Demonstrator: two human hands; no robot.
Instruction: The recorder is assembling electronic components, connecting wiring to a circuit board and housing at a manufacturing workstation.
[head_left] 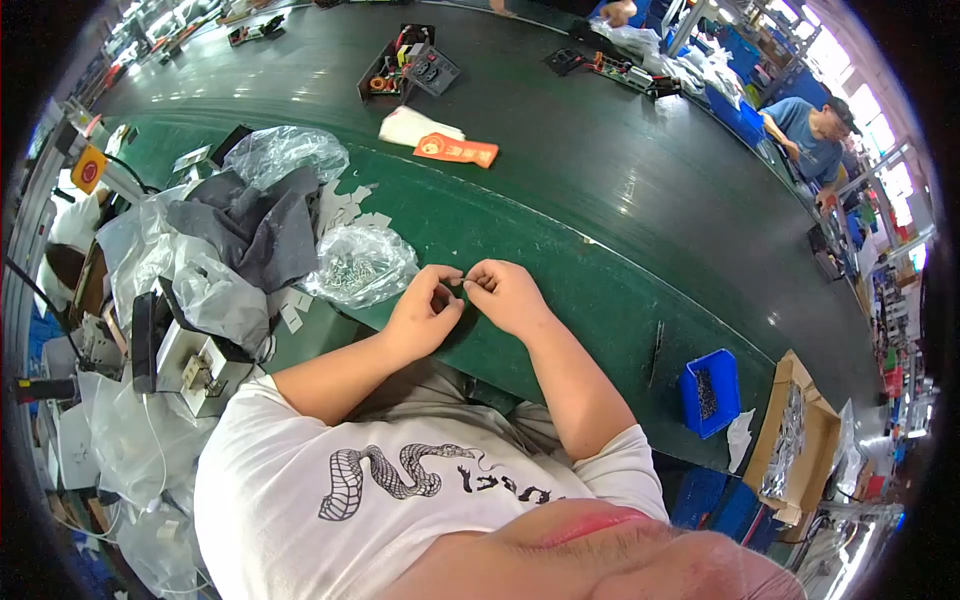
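My left hand (428, 312) and my right hand (507, 297) meet fingertip to fingertip above the green bench top (480, 225). Both are closed, thumbs pinched against the fingers. Something small and dark seems to sit between them, too small and too covered to name. Just left of my left hand lies a clear plastic bag (358, 266) full of small silvery metal pieces. Behind that bag, small grey flat pieces (350, 207) are scattered on the bench.
Dark cloth (250, 225) and plastic bags crowd the left. A blue bin (711, 393) of small dark parts and a cardboard box (800, 440) stand at right. Beyond the bench, a dark conveyor belt (540, 130) carries open electronic units (408, 66). A co-worker (812, 135) sits across it.
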